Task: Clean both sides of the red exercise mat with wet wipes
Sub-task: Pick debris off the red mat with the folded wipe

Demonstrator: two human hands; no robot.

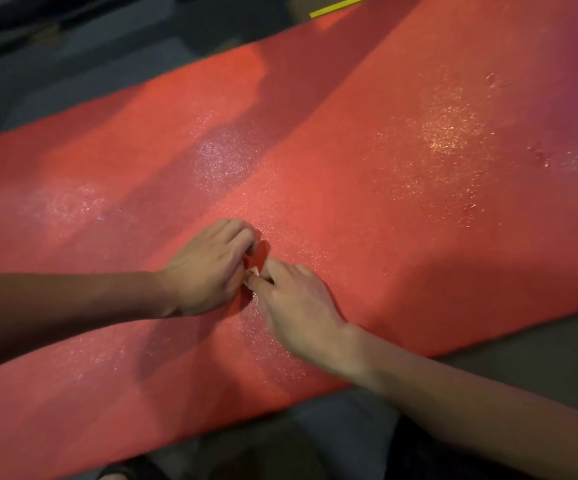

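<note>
On the dim grey floor (73, 81) the red foam exercise mat (401, 202) lies spread out flat, glistening with wet patches. My left hand (208, 268) and right hand (294, 306) meet at its middle, fingers curled, pinching a small white wet wipe (253, 271) between them.

My left hand (208, 268) and my right hand (294, 306) cover almost all of the small white wet wipe (253, 271). Only a tiny corner peeks out, too small to see how it is folded. My fingertips curl under, so I cannot see most of them. The big red foam exercise mat (401, 202) runs off the left, right and top edges. The thin yellow stick (343, 5) at the top is cut off too. A dark shape (131, 471) at the bottom edge is too blurry to tell. The dark strip at the top left is blurry too.
</note>
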